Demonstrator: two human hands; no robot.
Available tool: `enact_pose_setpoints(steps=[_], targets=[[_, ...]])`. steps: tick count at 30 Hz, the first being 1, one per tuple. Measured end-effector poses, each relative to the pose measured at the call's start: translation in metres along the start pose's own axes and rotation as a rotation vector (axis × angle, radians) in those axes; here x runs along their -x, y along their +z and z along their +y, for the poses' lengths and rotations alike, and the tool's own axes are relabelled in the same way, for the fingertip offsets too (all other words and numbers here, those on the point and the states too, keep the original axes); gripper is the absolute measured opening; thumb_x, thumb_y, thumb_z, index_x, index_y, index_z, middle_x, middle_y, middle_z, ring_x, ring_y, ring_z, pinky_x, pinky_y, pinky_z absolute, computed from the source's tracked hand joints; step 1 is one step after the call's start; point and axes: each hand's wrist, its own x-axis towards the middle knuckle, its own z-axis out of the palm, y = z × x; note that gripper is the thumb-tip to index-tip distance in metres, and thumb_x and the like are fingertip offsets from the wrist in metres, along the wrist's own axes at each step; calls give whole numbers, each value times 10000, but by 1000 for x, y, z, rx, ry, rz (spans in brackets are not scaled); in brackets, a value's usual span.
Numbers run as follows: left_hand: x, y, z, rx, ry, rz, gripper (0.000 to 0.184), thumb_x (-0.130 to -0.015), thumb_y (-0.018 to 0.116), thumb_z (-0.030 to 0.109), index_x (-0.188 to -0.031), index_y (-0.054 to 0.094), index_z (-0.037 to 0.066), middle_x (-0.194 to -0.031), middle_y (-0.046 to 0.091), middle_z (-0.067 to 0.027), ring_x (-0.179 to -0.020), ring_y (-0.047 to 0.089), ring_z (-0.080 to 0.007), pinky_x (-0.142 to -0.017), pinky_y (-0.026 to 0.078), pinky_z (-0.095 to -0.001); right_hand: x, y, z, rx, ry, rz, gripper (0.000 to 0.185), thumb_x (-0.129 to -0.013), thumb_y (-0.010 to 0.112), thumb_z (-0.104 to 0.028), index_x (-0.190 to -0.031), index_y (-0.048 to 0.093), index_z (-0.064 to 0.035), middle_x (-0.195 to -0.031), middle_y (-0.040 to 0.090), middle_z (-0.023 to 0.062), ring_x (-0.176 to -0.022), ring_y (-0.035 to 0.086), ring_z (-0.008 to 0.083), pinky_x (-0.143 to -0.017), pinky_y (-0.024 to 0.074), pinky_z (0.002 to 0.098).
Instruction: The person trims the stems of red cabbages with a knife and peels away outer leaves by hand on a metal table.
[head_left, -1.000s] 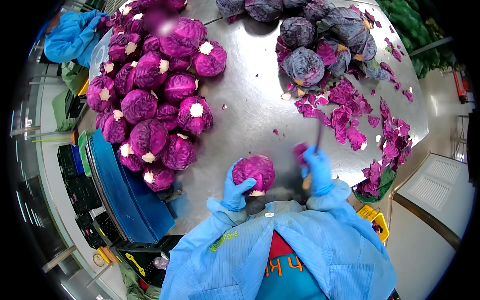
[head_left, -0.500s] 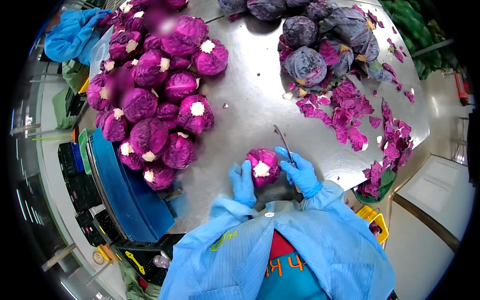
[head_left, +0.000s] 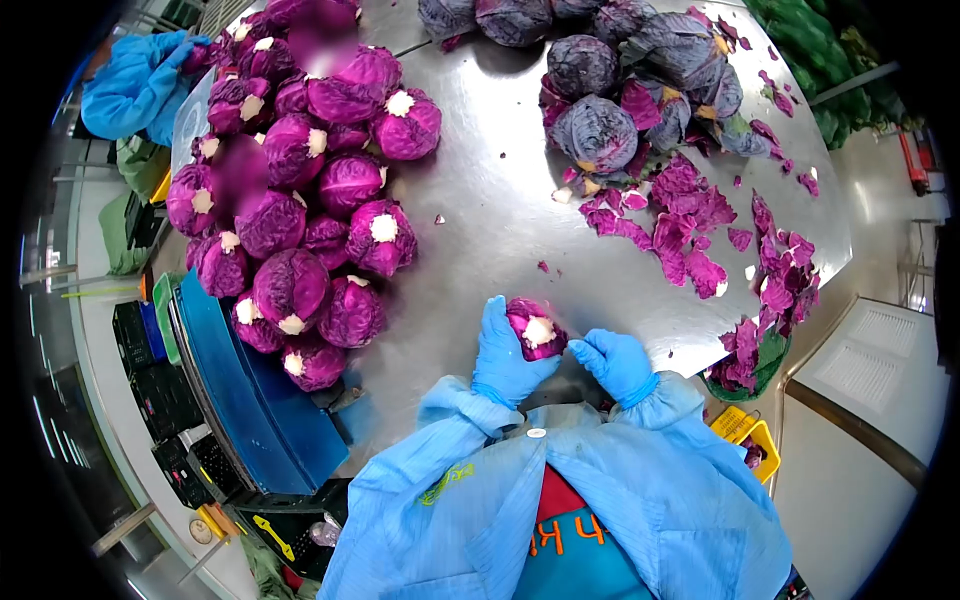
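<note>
My left hand (head_left: 506, 358), in a blue glove, is wrapped around a trimmed red cabbage (head_left: 534, 328), its white stem end turned toward me. Close by on the right, my gloved right hand (head_left: 615, 364) is closed, its fingertips at the cabbage's right edge. A knife showed in this hand half a second ago; its blade is hardly visible now. Both hands are over the near edge of the steel table (head_left: 480, 250).
A heap of trimmed red cabbages (head_left: 290, 215) fills the left. Untrimmed dark cabbages (head_left: 595, 135) and loose leaves (head_left: 690, 215) lie at right. A leaf-filled green basket (head_left: 765, 365) and a yellow crate (head_left: 755, 440) stand off the right edge. Another person's blue sleeve (head_left: 135, 90) shows far left.
My left hand has turned and come round the cabbage, tilting it to the right. The right hand has lowered and rotated, taking the knife blade out of clear sight. Small scraps now lie beyond the cabbage.
</note>
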Motion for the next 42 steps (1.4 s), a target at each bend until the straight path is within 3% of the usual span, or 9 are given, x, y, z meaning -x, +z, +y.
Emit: enact_pose_setpoints(steps=[1,4,16,22,28,31,34,38,42], targets=[[0,-2,5,-109,23,14,1210,-597,826,478,-1437,159,-82,-1431,260,-323,-1339,282,-460,-1098,284,-476,3,2,-3,50,-57,79,444,-890,576,-493,-776,627,-67,-699,589,142,-623,586,333,-571,464,405],[-6,3,3,-296,120,117,1190,-578,856,434,-1421,199,-88,-1350,365,-278,-1268,399,-415,-1076,343,-424,7,1,-5,257,-71,103,488,-873,539,-570,-732,623,-111,-694,592,112,-636,601,315,-554,468,426],[-18,2,20,-276,25,68,1139,-524,856,425,-1372,281,-71,-1302,395,-269,-1175,463,-412,-1010,394,-435,-33,-13,37,239,-241,-111,495,-862,537,-587,-698,624,-128,-664,600,94,-629,601,322,-562,463,446],[-33,-8,20,-125,-103,-66,1170,-518,839,472,-1369,270,-95,-1336,364,-278,-1214,412,-443,-1018,380,-467,-48,-10,12,376,-83,-125,560,-876,469,-632,-739,649,-119,-725,634,117,-684,632,322,-601,486,425],[-16,2,34,-383,85,-74,1126,-566,833,435,-1383,259,-87,-1397,303,-302,-1270,343,-464,-1066,323,-483,-103,-1,29,163,309,20,615,-911,446,-618,-805,686,-61,-761,667,167,-700,655,308,-668,502,375],[-8,2,25,-300,71,46,1147,-560,849,459,-1394,263,-68,-1427,261,-313,-1301,295,-484,-1083,293,-504,-106,-17,32,-279,461,-29,613,-910,474,-604,-796,682,-39,-683,651,119,-648,638,251,-655,498,363],[-7,-4,11,-166,51,75,1144,-551,855,487,-1385,284,-49,-1397,307,-294,-1298,323,-456,-1079,308,-491,-76,-25,18,-338,318,-128,606,-906,500,-594,-785,676,-27,-647,627,78,-623,609,206,-641,496,349],[-11,-5,-6,14,63,36,1117,-560,855,476,-1376,292,-39,-1347,367,-265,-1265,383,-419,-1058,343,-465,-35,-9,13,117,-111,-87,509,-899,527,-560,-776,667,-86,-695,636,118,-648,619,318,-613,486,411],[-10,2,-8,53,51,59,1116,-565,856,470,-1380,287,-39,-1332,374,-266,-1232,411,-420,-1040,359,-470,-31,3,16,119,-115,-173,475,-906,520,-533,-748,644,-103,-718,629,125,-672,609,349,-612,483,433]])
